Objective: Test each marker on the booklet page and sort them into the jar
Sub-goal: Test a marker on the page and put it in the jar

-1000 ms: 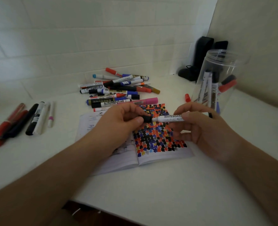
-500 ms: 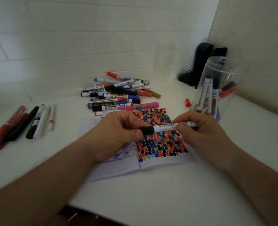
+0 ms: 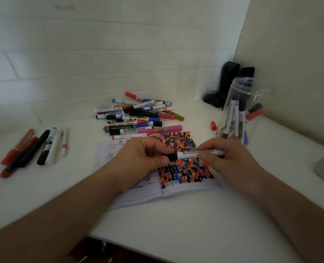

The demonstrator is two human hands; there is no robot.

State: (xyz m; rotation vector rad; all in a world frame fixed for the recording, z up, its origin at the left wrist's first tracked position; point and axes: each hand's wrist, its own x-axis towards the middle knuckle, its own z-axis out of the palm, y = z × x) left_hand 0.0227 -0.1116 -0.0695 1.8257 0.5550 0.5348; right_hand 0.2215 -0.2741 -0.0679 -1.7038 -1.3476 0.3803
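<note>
Two hands on one marker (image 3: 193, 155), lying left-right across frame centre.
Your left hand (image 3: 142, 158) pinches its black cap (image 3: 172, 157); your right hand (image 3: 231, 160) grips the barrel.

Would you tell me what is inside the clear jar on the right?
The jar holds several markers standing tilted: white-barrelled ones, a black one, and a red-capped one. Their exact count and lower tips are unclear through the blurred plastic.

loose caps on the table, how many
1: a red cap lies alone on the table just left of the jar. Others may be hidden in the marker pile.
</note>
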